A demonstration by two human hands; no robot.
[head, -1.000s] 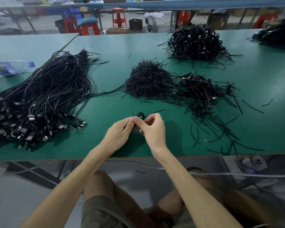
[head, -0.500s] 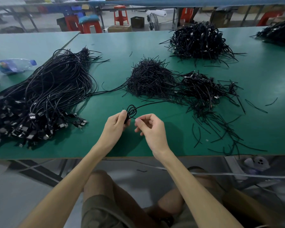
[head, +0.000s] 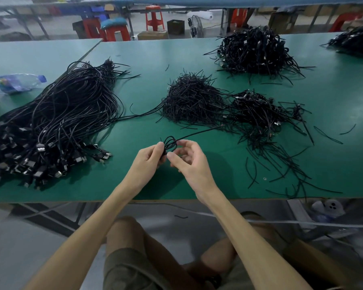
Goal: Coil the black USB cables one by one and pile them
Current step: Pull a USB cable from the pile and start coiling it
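Observation:
My left hand pinches a small coil of black USB cable above the green table, near its front edge. The cable's free tail runs up and right from the coil. My right hand is beside the coil with curled fingers, its fingertips at the loops. A big bundle of loose uncoiled cables lies to the left, plugs toward me. A pile of coiled cables lies right of centre, and a larger one sits at the back.
A heap of short black ties sits mid-table, with stray ties scattered at the front right. A plastic bottle lies far left. Another cable pile is at the far right. Red stools stand beyond the table.
The coil has gained loops in my left hand and the free tail has grown shorter. My right hand has come back to the coil with its fingers curled.

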